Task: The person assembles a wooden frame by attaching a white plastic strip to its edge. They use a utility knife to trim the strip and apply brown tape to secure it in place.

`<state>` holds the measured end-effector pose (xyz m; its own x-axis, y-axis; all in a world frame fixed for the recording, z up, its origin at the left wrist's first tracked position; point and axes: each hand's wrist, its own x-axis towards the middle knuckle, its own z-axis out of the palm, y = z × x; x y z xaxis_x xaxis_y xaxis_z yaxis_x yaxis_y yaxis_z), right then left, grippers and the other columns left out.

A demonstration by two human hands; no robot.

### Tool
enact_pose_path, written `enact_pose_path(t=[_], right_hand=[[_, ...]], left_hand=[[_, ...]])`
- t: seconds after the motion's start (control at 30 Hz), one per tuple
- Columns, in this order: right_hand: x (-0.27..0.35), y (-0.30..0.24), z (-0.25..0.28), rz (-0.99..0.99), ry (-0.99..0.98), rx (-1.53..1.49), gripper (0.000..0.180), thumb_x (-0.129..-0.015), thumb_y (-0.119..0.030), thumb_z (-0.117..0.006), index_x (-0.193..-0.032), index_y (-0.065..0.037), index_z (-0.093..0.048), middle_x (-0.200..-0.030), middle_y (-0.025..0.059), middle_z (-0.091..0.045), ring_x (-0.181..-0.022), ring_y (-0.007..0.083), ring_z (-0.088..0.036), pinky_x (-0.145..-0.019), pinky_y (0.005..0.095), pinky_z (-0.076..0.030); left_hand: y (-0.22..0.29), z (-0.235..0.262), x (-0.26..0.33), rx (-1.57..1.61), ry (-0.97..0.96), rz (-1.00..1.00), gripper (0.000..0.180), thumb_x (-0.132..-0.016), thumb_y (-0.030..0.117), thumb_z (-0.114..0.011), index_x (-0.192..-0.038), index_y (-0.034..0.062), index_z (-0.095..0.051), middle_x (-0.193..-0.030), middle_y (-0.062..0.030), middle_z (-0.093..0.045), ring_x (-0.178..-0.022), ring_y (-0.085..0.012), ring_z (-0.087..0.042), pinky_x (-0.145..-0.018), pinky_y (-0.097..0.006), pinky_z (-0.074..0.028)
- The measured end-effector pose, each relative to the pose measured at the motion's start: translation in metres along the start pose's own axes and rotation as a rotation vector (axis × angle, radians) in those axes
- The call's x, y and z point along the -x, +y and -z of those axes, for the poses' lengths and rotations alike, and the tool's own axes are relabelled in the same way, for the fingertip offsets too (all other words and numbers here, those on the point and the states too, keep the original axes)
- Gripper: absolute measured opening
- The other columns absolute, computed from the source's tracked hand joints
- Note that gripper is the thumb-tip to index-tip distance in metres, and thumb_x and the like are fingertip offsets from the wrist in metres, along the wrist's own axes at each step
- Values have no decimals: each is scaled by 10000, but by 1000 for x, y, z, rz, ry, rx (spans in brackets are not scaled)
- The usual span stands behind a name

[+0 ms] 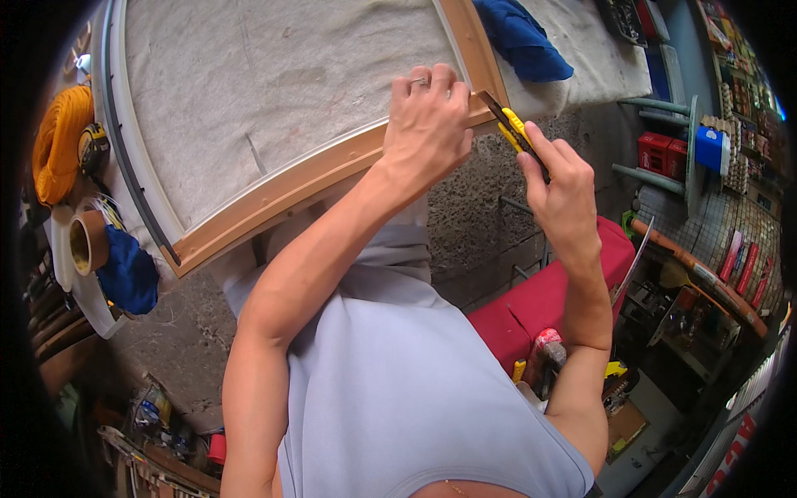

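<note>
1. Head view. Cluttered workshop. A workbench [274, 91] covered in pale grey felt fills the upper left and centre of the frame; rough concrete floor below it; shelves of small boxed goods along the right edge. A blue cloth [521, 37] lies at top centre, and a yellow coil of cord [60, 137] and a roll of tape [83, 242] at far left.
2. A wooden frame [290, 187] lies flat on the felt. Its near rail runs from lower left up to a corner at upper centre.
3. Left hand [427, 124], upper centre: fingers curled together and pressed down over the frame rail right at that corner, clamping it to the bench.
4. Right hand [564, 195], centre right: closed around a yellow utility knife [516, 133]. The blade end points up-left and meets the frame corner just beside the left fingers.
5. Judgement, doing this step well: keep the blade shallow against the wood, draw it away from the left fingertips, and keep firm downward pressure on the rail so the frame cannot skid.
6. Position: the frame corner sits under the left hand and just up-left of the right hand. The knife tip bridges the two.
</note>
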<state>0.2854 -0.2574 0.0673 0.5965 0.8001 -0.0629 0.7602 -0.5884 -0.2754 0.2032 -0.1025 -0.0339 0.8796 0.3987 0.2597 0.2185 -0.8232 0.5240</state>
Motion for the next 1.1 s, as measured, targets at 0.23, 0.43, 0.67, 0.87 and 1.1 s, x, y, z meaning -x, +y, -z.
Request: enact_pose_path(t=[0.23,0.43,0.67,0.87,1.1], right_hand=[[-32,-15,26,32,-176,119,276,-888,-118,-632,-1143,-11,-632,-868,209,-627,-820,417,-632,-693,479,-497],[-24,-11,47,6,325,63,347,-885,-83,-644,-1219,2,-611,-996,238,-666,-812,396,-657,-771,435,-511],[-3,-3,40,-264,473,-667,378,-959,-89,-612,-1327,-30,-544,-912,51,-627,-676,57,-569,-512,201,-458],[1,-8,24,-187,402,-1091,465,-983,-76,-543,-1420,-29,-392,-1104,140,-600,-749,139,-582,-565,256,-495],[3,-46,-11,-193,181,-1501,525,-886,-117,-546,-1383,-31,-397,-1173,178,-560,-865,241,-596,-735,376,-509]], left_hand=[[2,-2,-3,25,-37,30,395,-653,207,-715,-1016,82,-622,-1107,-110,-527,-1073,-307,-512,-907,-426,-371],[-1,-9,-10,109,-93,77,470,-594,136,-694,-1059,97,-636,-1129,-117,-528,-1079,-311,-509,-902,-429,-382],[-4,-7,-26,183,-275,169,528,-604,130,-733,-1125,125,-646,-1185,-102,-528,-1123,-303,-500,-951,-439,-385],[-6,1,-20,115,-230,178,455,-624,288,-819,-1026,106,-708,-1115,-99,-557,-1117,-313,-506,-943,-452,-404],[-47,52,58,-52,-11,172,374,-716,436,-754,-779,69,-718,-1058,-99,-578,-1111,-322,-502,-912,-437,-376]])
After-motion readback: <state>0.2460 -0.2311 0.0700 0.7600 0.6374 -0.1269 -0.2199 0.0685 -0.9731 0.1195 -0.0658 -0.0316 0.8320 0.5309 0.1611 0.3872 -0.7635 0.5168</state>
